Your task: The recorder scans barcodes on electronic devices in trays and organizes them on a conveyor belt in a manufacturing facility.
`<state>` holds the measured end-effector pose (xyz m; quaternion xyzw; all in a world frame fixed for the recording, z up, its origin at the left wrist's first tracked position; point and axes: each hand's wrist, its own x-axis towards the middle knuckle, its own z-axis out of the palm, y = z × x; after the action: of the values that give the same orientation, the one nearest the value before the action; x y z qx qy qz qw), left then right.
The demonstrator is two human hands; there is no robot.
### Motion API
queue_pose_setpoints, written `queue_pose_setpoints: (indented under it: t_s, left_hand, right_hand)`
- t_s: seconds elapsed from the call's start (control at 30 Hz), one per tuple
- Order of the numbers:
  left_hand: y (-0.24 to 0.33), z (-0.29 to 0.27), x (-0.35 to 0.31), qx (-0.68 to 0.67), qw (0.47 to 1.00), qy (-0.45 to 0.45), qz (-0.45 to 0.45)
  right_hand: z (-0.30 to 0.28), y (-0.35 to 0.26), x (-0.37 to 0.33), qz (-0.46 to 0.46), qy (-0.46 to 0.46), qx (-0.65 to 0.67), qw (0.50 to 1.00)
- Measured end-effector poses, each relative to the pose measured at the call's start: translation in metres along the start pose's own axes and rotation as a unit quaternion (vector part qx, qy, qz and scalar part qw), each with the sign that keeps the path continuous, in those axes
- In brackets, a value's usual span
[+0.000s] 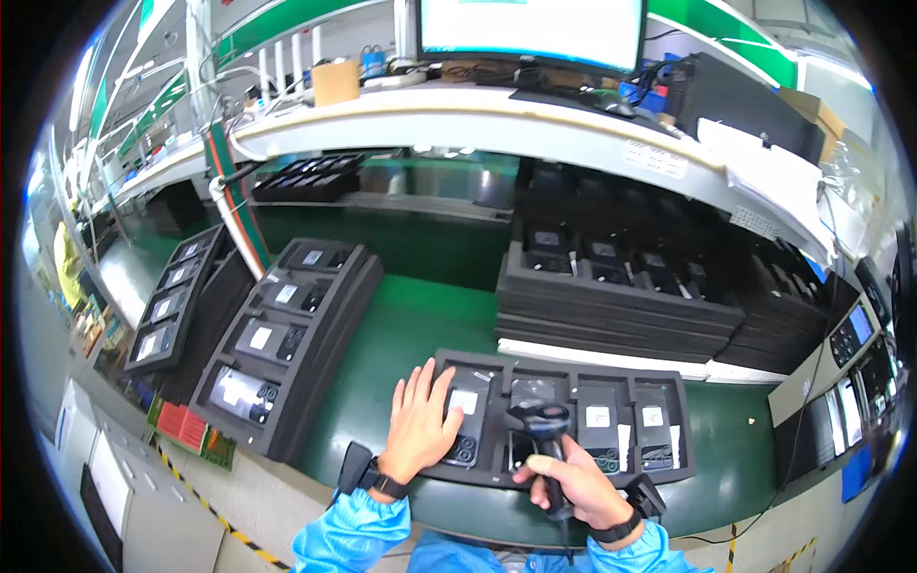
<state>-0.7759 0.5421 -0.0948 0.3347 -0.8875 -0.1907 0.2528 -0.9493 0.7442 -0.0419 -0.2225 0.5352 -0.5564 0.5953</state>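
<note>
A black foam tray (562,370) lies on the green bench in front of me, with several dark phones in its compartments. My left hand (421,421) lies flat, fingers stretched, over the tray's left end and partly across the leftmost phone (465,441), which bears a white label. In my right hand (579,485) is a black barcode scanner (542,424), gripped by its handle, its head above the second compartment and hiding part of the phone there. To its right sit a phone with a white label (598,417) and another labelled phone (653,417).
Stacked foam trays with phones (287,296) stand at left, beside a tilted tray (164,306). Tall tray stacks (611,315) fill the back right. A shelf (382,115) with a monitor (533,33) spans above. At far right is a printer-like machine (831,363). The scanner's cable hangs below.
</note>
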Motion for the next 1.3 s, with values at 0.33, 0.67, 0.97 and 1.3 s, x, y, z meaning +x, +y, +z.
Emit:
queue_pose_setpoints:
  t_s: [0.33, 0.67, 0.97, 1.3]
  left_hand:
    - [0.009, 0.005, 0.059, 0.158, 0.973, -0.168, -0.002]
    - [0.000, 0.018, 0.088, 0.022, 0.993, -0.107, 0.052]
    - [-0.012, 0.021, 0.087, -0.240, 0.969, -0.018, 0.048]
    - [-0.021, 0.024, 0.086, -0.423, 0.906, -0.018, 0.005]
  right_hand:
    - [-0.193, -0.010, -0.102, -0.148, 0.452, -0.179, 0.861]
    - [-0.288, 0.015, -0.083, -0.102, 0.613, -0.336, 0.708]
    - [-0.276, -0.001, -0.070, -0.089, 0.607, -0.396, 0.683]
    - [-0.309, 0.017, -0.064, -0.147, 0.613, -0.422, 0.651]
